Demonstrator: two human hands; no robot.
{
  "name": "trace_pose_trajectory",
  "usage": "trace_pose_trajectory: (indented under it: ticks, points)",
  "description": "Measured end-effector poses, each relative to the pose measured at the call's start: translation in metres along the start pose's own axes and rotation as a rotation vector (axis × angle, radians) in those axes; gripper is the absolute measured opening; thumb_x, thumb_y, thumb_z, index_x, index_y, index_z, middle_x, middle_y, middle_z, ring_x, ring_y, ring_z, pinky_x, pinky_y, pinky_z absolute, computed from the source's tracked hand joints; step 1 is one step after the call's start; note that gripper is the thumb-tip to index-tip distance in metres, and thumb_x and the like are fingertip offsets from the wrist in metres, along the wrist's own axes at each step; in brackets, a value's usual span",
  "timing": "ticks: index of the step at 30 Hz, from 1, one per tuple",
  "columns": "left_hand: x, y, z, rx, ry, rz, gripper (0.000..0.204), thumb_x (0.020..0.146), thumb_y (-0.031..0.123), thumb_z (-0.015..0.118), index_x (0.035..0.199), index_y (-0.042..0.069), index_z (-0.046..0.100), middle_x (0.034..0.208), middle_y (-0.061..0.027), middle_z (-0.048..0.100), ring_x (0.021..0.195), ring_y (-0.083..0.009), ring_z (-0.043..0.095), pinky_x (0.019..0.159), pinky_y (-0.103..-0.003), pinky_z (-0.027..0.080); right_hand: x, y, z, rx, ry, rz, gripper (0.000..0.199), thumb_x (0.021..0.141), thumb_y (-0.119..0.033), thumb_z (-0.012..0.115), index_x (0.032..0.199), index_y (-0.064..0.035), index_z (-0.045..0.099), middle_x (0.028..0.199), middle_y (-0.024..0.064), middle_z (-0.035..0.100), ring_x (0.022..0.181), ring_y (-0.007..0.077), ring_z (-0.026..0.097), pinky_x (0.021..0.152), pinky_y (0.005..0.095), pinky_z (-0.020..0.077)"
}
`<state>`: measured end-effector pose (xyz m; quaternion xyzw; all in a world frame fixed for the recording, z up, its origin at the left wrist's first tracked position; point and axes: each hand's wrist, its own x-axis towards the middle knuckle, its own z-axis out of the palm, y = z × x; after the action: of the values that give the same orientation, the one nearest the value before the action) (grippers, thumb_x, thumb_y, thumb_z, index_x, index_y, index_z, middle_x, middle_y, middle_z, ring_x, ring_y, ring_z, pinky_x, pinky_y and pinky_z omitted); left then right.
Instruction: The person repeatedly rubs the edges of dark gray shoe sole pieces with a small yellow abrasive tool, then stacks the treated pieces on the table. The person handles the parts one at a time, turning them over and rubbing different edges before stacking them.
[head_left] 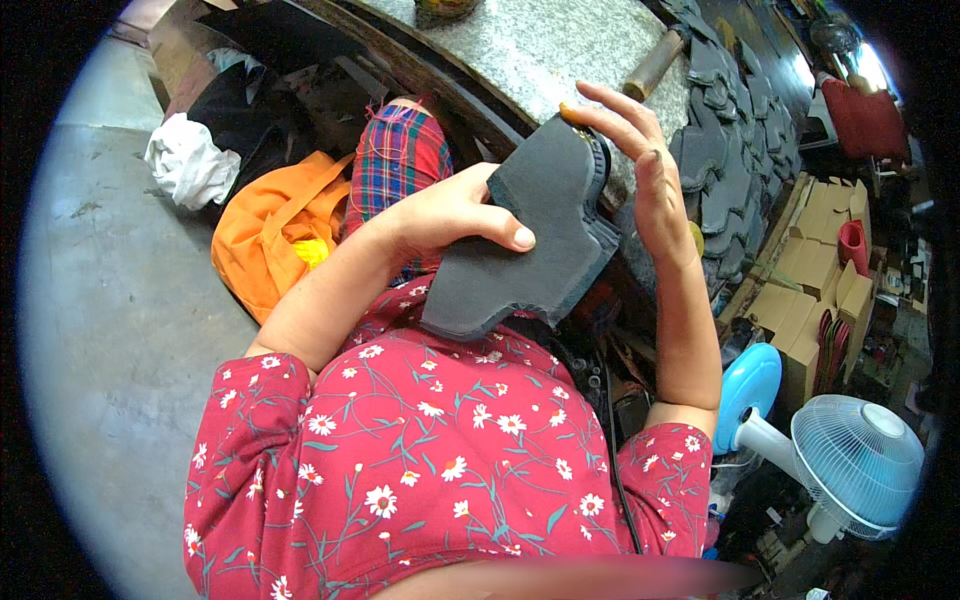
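Observation:
A dark grey foam-like cut piece with curved notches is tilted up in front of my body. Its right edge looks thick and layered. My left hand grips it from the left, thumb pressed flat on the face and the other fingers hidden behind. My right hand is at the piece's upper right corner with its fingers stretched out. One fingertip there is coated in something yellow-brown and appears to touch the edge. Many similar dark grey pieces lie overlapped at the right.
A speckled stone slab lies ahead, with a wooden-handled tool and a small container on it. An orange bag and white cloth are at left. Cardboard boxes and a blue fan stand at right.

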<state>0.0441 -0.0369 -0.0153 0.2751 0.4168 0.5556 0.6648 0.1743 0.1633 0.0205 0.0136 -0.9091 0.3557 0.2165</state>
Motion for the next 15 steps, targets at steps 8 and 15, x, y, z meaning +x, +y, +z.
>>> trace_pose_trajectory:
  ticks: [8, 15]
  points:
    - [-0.001, 0.002, -0.001, -0.066, 0.037, -0.032, 0.078, 0.064, 0.025, 0.08, 0.131, -0.003, 0.051, 0.113, -0.0109, 0.066, 0.1, -0.0201, 0.065, 0.09, -0.033, 0.052, -0.007, 0.006, -0.015, 0.186, 0.037, 0.086, 0.094, 0.094, -0.074, 0.007, 0.114, -0.0073, 0.07, 0.14, 0.0201, 0.052, 0.136, 0.0318, 0.042, 0.116, 0.0466, 0.0196]
    - [-0.004, 0.003, -0.004, -0.034, 0.028, 0.054, 0.059, 0.072, 0.022, 0.075, 0.122, -0.003, 0.058, 0.106, -0.0098, 0.068, 0.092, -0.0165, 0.066, 0.084, -0.03, 0.054, -0.007, 0.001, -0.003, 0.268, -0.094, 0.103, 0.095, 0.094, -0.074, 0.005, 0.116, -0.0072, 0.07, 0.143, 0.0181, 0.051, 0.138, 0.0311, 0.039, 0.116, 0.0479, 0.0183]
